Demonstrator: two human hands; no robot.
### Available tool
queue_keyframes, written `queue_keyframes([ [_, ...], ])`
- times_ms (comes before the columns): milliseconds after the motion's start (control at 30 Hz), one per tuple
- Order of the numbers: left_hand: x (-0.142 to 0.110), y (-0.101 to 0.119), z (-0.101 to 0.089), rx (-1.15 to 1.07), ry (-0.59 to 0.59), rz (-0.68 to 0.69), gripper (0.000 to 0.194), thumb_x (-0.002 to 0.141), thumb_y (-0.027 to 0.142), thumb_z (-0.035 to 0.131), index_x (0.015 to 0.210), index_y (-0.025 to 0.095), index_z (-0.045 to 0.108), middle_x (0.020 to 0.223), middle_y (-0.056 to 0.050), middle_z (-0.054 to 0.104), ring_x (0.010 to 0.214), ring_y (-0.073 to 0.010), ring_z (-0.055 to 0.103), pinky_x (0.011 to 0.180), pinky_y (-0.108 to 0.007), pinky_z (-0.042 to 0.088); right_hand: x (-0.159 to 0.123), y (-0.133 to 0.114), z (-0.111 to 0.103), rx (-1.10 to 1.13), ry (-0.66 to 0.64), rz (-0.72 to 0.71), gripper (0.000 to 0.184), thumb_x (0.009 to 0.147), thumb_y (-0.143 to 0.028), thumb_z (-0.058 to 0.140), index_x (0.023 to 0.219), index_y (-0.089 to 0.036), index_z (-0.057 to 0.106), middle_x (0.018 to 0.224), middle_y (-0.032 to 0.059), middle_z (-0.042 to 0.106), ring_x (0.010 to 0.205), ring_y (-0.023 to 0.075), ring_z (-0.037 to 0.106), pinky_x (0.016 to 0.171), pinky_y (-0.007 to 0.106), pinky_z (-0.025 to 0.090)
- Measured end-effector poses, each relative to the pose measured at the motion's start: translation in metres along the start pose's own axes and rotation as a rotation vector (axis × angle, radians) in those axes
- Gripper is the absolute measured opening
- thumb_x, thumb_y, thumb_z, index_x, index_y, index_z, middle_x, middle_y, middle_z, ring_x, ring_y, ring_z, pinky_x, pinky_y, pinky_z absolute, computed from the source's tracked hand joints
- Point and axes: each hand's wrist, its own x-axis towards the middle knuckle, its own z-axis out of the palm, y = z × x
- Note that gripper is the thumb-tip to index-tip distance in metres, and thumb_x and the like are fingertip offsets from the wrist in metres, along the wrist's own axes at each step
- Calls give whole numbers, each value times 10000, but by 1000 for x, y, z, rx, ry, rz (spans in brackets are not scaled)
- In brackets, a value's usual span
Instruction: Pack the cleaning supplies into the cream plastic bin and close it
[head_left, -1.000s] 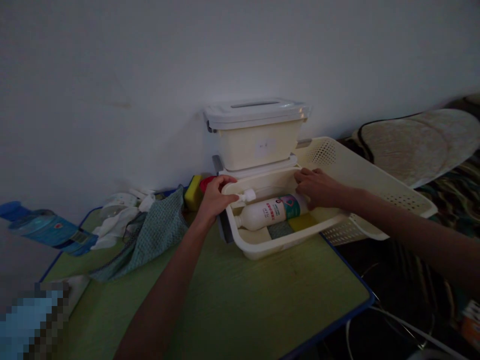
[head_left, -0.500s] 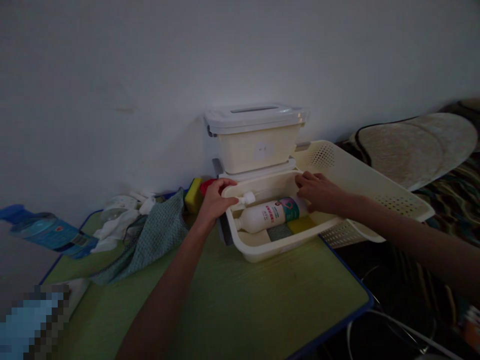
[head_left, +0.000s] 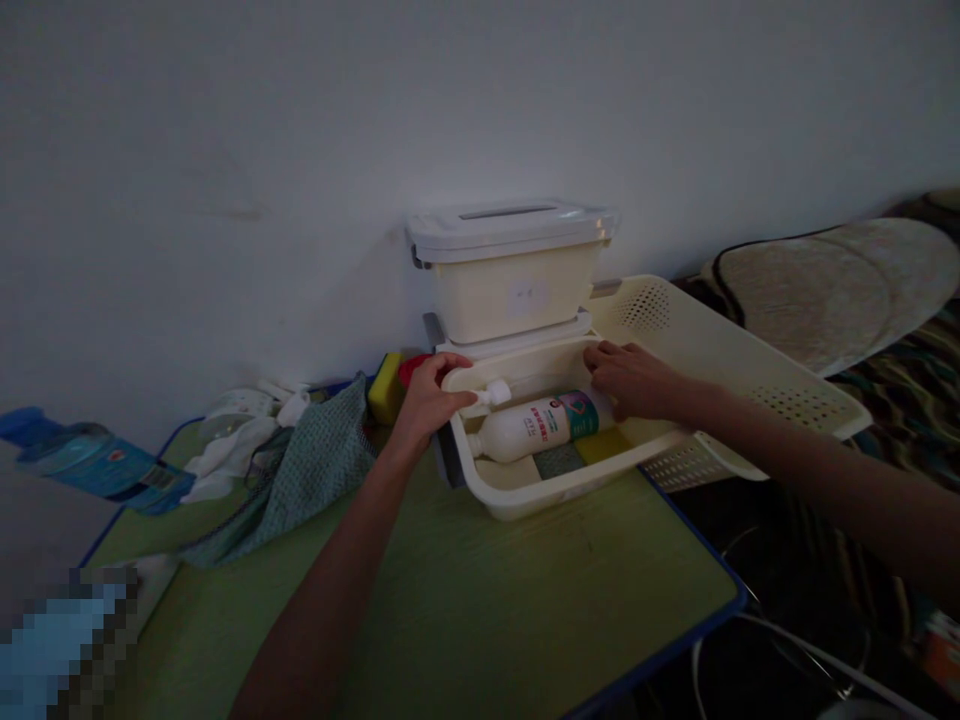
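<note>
My left hand (head_left: 431, 403) is curled over the left end of a cream plastic bin (head_left: 517, 503), its thumb at the nozzle of a white pump head (head_left: 496, 392) inside. My right hand (head_left: 626, 378) reaches into the bin's right part with bent fingers. Their tips are hidden, so what they hold cannot be made out. A white bottle (head_left: 525, 428) with a pink and teal label lies on its side in the bin, its bottom end by my right hand. Under it lie a grey-green pad (head_left: 559, 461) and a yellow piece (head_left: 606, 445).
Behind stands a lidded cream box (head_left: 517, 285); a perforated cream basket (head_left: 720, 350) is at the right. On the green table (head_left: 480, 620) lie a teal cloth (head_left: 315, 460), a yellow sponge (head_left: 386, 390) and a blue-labelled water bottle (head_left: 105, 465). A cushion (head_left: 840, 290) rests farther right.
Both hands keep almost the same places at the bin, and the white bottle stays lying in it. The view shifts slightly down and up with the head.
</note>
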Motion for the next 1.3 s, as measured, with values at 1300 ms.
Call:
queue_keyframes([
  [1300,-16,12,-19,732,291,436,370,638,297,700,949,153,559,980,-64,482,960,-218,503,872,-350,417,-4,4,-10,568,432,193,213,809,-261,418,619,-180,473,655,47,556,575,135,495,576,253,393],
])
